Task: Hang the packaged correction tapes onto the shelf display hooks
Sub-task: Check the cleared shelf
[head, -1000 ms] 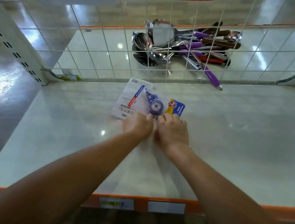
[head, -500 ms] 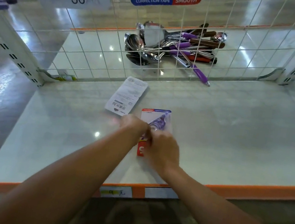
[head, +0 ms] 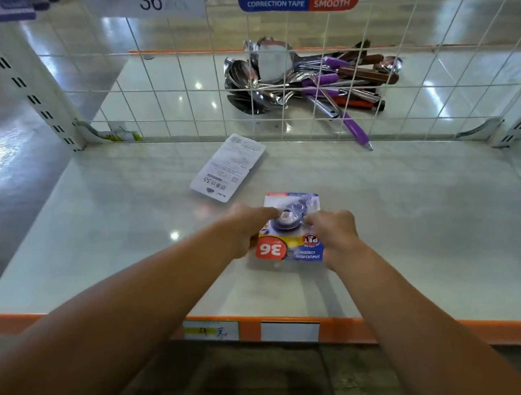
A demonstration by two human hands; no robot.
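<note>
Head view: a packaged correction tape [head: 290, 237] sits face up above the pale shelf board [head: 420, 232], pinched on both edges. The left hand [head: 241, 228] grips its left side, the right hand [head: 332, 236] its right side. Just beyond this pack, toward the wire grid panel [head: 270, 94], a second pack [head: 227, 168] lies face down. Behind the grid rests a pile of metal spoons and utensils [head: 307, 82].

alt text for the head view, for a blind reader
Both hands, left hand and right hand, hold a packaged correction tape over a pale shelf. Another pack lies face down beyond; metal utensils sit behind a wire grid.
</note>
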